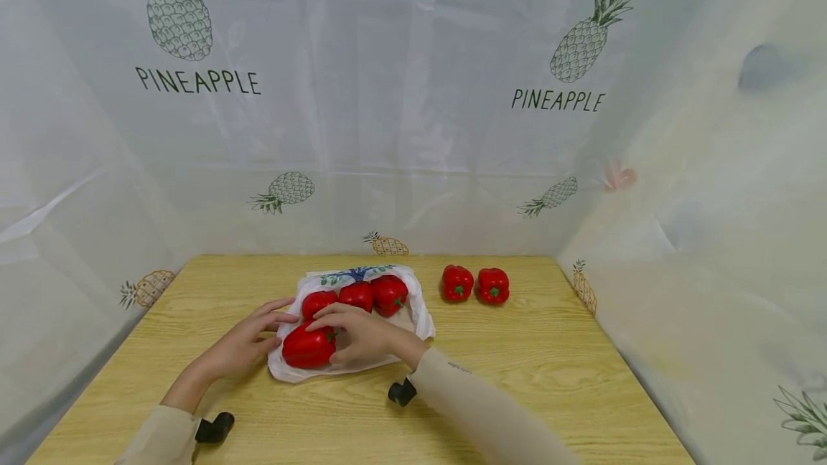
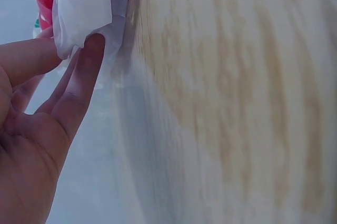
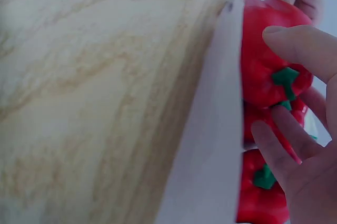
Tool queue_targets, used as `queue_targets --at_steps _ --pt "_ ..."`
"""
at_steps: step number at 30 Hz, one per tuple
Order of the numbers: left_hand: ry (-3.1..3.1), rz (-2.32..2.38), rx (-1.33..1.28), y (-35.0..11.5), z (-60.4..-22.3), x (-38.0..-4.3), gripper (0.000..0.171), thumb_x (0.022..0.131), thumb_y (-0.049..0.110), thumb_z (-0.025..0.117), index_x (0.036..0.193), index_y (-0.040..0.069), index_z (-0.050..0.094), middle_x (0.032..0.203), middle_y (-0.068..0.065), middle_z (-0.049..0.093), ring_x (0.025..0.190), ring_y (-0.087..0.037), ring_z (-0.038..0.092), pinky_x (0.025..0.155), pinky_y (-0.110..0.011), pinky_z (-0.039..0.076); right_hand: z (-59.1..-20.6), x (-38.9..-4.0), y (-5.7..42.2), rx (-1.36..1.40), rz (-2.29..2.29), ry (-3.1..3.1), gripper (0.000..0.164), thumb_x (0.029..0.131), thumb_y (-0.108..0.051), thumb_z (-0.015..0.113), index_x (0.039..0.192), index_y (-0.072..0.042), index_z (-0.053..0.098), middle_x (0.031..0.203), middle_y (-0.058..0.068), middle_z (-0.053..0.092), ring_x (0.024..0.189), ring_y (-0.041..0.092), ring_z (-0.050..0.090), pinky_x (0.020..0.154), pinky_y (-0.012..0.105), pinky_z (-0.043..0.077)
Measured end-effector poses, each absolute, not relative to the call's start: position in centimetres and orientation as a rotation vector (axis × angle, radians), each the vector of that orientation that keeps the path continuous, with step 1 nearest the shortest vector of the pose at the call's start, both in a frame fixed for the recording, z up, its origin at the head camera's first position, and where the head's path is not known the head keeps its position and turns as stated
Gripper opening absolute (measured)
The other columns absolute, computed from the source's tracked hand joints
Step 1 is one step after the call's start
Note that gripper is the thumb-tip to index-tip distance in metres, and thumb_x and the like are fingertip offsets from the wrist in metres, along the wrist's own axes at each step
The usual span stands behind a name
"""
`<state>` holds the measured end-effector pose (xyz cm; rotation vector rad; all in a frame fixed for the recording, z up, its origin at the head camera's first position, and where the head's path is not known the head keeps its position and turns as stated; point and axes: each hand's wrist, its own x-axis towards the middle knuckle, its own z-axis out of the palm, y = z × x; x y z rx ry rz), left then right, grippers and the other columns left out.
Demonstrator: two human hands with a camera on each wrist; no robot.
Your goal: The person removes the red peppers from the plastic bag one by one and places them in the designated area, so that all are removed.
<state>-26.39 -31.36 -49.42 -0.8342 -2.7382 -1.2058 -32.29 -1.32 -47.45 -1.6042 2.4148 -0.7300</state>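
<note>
A white bag [image 1: 415, 293] with a blue-and-green tree print lies spread on the table, several red bell peppers inside it. My left hand [image 1: 242, 343] is at its left side. The left wrist view shows that thumb and a finger pinching the bag's edge [image 2: 84, 11]. My right hand [image 1: 362, 336] reaches over the bag and holds the front-left bell pepper [image 1: 304, 349] near its green stem. In the right wrist view the thumb lies on this pepper [image 3: 258, 71]. Behind it in the bag sit other peppers [image 1: 390, 294].
Two more red bell peppers, one [image 1: 456, 283] beside the other [image 1: 494, 285], stand on the wooden table [image 1: 536, 372] right of the bag. A pale curtain [image 1: 400, 128] printed with pineapples hangs behind and at the sides.
</note>
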Motion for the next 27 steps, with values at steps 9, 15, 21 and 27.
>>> queue_targets --at_steps 9,15,21,27 --pt "-2.724 -1.153 -0.857 -31.36 -49.54 -26.44 0.043 0.099 -0.007 0.067 0.14 0.006 0.065 0.166 -0.021 0.037 0.122 -0.042 0.062 0.097 -0.028 0.055 -47.58 -31.82 -1.4 -1.548 -0.811 2.419 0.059 0.091 -0.016 0.085 0.145 -0.027 0.063 0.146 -0.004 0.052 0.134 0.007 0.046 0.098 0.015 0.048" --pt "-2.723 -1.173 -0.858 -31.42 -49.55 -26.41 0.042 0.1 -0.006 0.067 0.14 0.007 0.065 0.166 -0.02 0.037 0.123 -0.042 0.061 0.098 -0.026 0.054 -47.33 -31.49 -1.09 -1.515 -0.811 2.417 0.059 0.091 -0.02 0.087 0.144 -0.029 0.063 0.14 -0.006 0.051 0.127 0.005 0.048 0.093 0.013 0.05" --pt "-2.746 -1.208 -0.823 -31.48 -49.37 -26.27 0.042 0.1 -0.004 0.067 0.14 0.008 0.066 0.167 -0.018 0.036 0.125 -0.042 0.06 0.097 -0.025 0.053 -47.02 -31.39 -0.82 -1.553 -0.76 2.417 0.058 0.092 -0.02 0.085 0.145 -0.026 0.061 0.144 -0.004 0.05 0.114 0.002 0.055 0.091 0.013 0.051" --pt "-2.747 -1.195 -0.82 -31.38 -49.37 -26.22 0.042 0.099 -0.005 0.068 0.14 0.007 0.066 0.167 -0.019 0.037 0.124 -0.041 0.061 0.098 -0.026 0.054 -46.63 -31.31 -0.58 -1.583 -0.736 2.404 0.058 0.092 -0.015 0.084 0.145 -0.022 0.062 0.152 -0.001 0.051 0.107 0.002 0.06 0.09 0.015 0.053"
